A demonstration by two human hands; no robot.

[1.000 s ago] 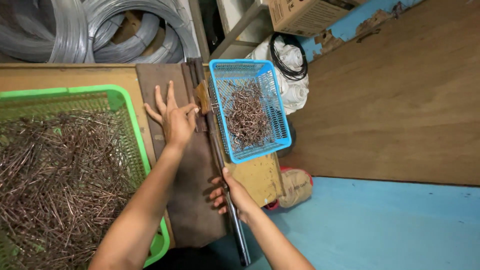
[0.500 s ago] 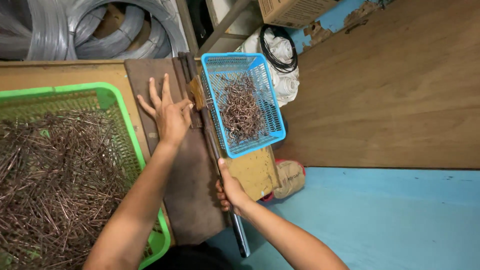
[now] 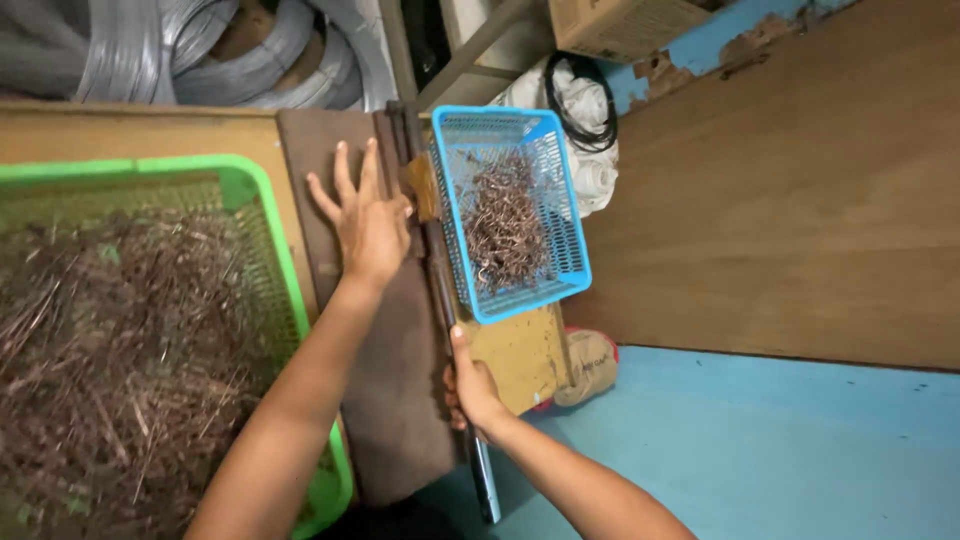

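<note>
Lever bar [image 3: 440, 290] runs inside right hand [image 3: 470, 385] grip.

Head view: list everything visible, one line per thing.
green basket: one, green, left, full of brown wire pieces
blue basket: one, blue, centre, holding bent wire pieces
cutter board: one, dark brown, between the baskets
lever handle: one, dark metal, along the board's right edge
wire coils: several, grey, top left
cardboard box: one, brown, top
left hand: flat on the board
right hand: gripping the lever handle
</note>
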